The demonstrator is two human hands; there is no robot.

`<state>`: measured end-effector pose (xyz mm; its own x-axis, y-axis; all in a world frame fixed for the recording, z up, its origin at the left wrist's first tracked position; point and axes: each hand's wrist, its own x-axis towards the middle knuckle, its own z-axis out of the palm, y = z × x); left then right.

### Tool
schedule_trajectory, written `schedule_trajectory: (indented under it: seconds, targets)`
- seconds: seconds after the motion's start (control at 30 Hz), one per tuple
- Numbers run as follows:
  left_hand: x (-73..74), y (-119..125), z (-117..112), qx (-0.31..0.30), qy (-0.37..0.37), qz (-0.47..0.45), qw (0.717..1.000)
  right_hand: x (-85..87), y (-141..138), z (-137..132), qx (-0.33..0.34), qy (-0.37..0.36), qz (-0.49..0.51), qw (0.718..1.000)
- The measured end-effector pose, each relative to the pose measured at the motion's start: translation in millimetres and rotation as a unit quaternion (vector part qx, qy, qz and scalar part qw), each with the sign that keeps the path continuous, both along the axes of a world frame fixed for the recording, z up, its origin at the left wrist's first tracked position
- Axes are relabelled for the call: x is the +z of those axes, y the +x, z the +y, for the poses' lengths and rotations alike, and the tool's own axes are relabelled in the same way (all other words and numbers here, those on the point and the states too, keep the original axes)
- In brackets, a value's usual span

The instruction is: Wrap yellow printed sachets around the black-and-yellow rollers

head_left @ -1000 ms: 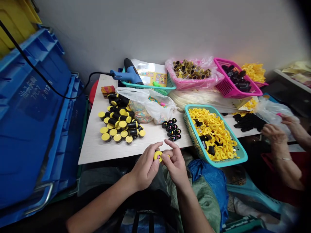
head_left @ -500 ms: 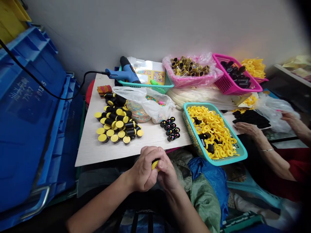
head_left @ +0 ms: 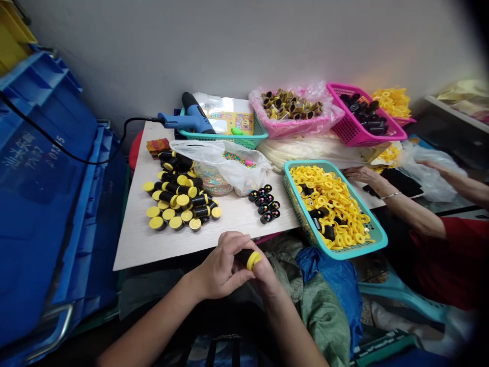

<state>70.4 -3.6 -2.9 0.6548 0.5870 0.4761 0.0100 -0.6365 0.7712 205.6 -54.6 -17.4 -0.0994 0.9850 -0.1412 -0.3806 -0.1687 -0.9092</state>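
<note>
Just off the table's front edge, my left hand (head_left: 219, 272) is wrapped round a small black cylinder with a yellow cap (head_left: 247, 258). My right hand (head_left: 264, 278) grips the same piece, its thumb at the yellow end; its other fingers are mostly hidden. On the table ahead stands a cluster of open black cups (head_left: 267, 204) with coloured beads inside. To the left lies a pile of black cylinders with yellow caps (head_left: 179, 196). A teal basket (head_left: 376, 247) at the right holds yellow ring-shaped parts (head_left: 336, 209) and some black cylinders.
Bead-filled plastic bags (head_left: 217, 173) sit mid-table. Behind them are a blue heat gun (head_left: 187, 121) on a teal tray, a pink bagged basket (head_left: 296, 130) and a magenta basket (head_left: 353, 133). Blue crates (head_left: 42, 204) stand left. A co-worker's hand (head_left: 362, 176) is by the teal basket.
The black cylinder shows more now, its yellow end turned toward the right, and my fingers have loosened round it. The co-worker's hand has moved left to the teal basket's edge.
</note>
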Motion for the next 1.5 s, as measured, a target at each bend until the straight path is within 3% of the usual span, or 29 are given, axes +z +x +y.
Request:
schedule_trajectory:
  seconds: [0.1,0.23,0.53,0.7,0.83,1.0,1.13,1.23,1.3,1.37,1.43,1.5]
  targets:
    - [-3.5,1.2,0.1,0.014,0.038,-0.005,0.999,0.1,-8.0,0.0,-0.027,-0.022,0.039,0.999]
    - [-7.4,3.9,-0.8,0.009,0.014,-0.046,0.999,0.2,-17.3,-1.7,-0.03,-0.041,0.068,0.996]
    - [-8.6,-0.8,1.6,-0.027,-0.128,-0.079,0.988,4.1,-7.2,-0.9,0.043,-0.054,0.081,0.994]
    - [-8.9,-1.6,2.6,-0.014,-0.042,-0.04,0.998,5.8,-5.3,4.8,-0.026,-0.031,0.066,0.997]
    - [-9.5,5.6,-0.7,-0.019,-0.049,-0.083,0.995,2.3,-8.4,6.0,-0.088,0.016,0.008,0.996]
    - [-11.0,2.8,2.3,-0.023,-0.08,-0.066,0.994,-0.3,-5.6,3.4,-0.028,0.02,0.055,0.998]
    - [-8.8,-2.3,4.6,-0.03,-0.014,0.008,0.999,-0.1,-2.1,1.6,-0.014,0.042,0.051,0.998]
    - [-5.9,-2.6,10.0,-0.037,0.011,0.008,0.999,1.4,-0.9,3.4,-0.016,0.055,0.012,0.998]
    - [-0.5,-7.1,24.0,-0.008,0.008,0.001,1.0,7.1,4.5,6.0,0.002,0.068,-0.047,0.997]
    - [10.1,-17.7,50.6,0.073,0.01,0.012,0.997,17.3,19.2,9.1,-0.019,0.07,-0.128,0.989]
    - [24.2,-32.1,87.7,0.202,0.027,0.067,0.977,29.1,46.4,12.4,-0.088,0.054,-0.219,0.97]
    - [36.0,-45.5,127.8,0.295,0.032,0.182,0.938,38.1,86.0,17.3,-0.173,0.036,-0.344,0.922]
